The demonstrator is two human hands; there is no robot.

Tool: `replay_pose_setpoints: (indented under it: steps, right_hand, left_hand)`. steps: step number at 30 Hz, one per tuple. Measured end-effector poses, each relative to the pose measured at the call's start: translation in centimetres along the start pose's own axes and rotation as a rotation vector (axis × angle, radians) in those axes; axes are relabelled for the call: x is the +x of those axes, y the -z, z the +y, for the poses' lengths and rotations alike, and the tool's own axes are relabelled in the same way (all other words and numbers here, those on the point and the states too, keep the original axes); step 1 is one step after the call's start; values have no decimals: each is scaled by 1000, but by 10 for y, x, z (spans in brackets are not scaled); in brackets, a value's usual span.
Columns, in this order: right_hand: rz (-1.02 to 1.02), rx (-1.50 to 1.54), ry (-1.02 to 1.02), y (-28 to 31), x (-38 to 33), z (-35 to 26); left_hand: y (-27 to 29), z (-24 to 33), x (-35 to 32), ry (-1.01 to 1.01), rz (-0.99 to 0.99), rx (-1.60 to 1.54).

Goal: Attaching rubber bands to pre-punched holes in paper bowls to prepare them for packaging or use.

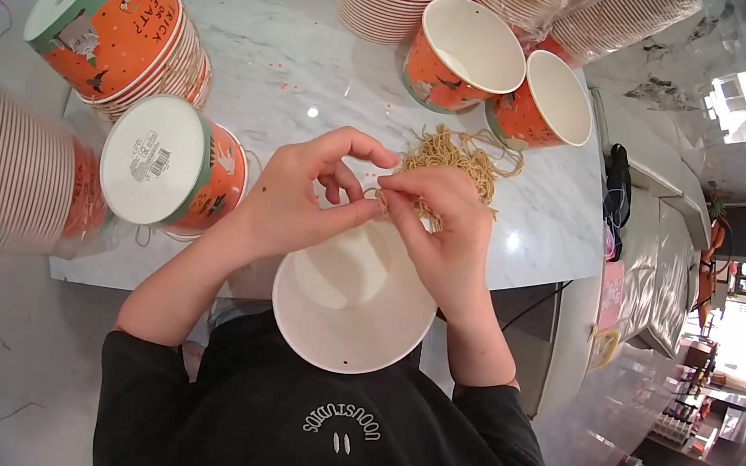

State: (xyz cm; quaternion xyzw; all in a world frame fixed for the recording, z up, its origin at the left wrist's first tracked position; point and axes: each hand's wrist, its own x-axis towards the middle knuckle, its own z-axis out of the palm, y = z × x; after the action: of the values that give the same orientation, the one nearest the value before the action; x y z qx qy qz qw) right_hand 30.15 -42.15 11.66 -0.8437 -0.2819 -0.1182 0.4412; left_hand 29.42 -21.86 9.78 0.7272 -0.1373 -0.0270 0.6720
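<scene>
A white paper bucket rests against my lap, its open mouth facing up and a small hole near its close rim. Both my hands meet over its far rim. The thumb and fingers of my right hand pinch a thin beige string. My left hand has its index finger raised, while its thumb and another finger close on the string at the rim. The fingertips partly cover the string and the rim there. Just beyond my right hand lies a tangled pile of beige strings on the marble-look table.
At left, an upside-down orange bucket sits beside a tilted stack of buckets and a plastic-wrapped stack. Two open buckets stand at the back right, near another stack. A light sofa is farther right.
</scene>
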Motion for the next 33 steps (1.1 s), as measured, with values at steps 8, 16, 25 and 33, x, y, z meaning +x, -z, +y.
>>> replay_pose_setpoints:
  steps: [8,16,25,33]
  right_hand:
    - [-34,-132,56,3,1,-2]
    - [-183,261,-220,0,-2,7]
    - [-112,278,-231,-1,-3,4]
    - [-67,443,-238,-5,-7,3]
  left_hand:
    - [-5,-4,-3,-201,37,189]
    - [-4,-11,0,-392,35,310]
    - [3,-6,0,-303,96,305]
    - [2,-16,-3,-149,-56,-79]
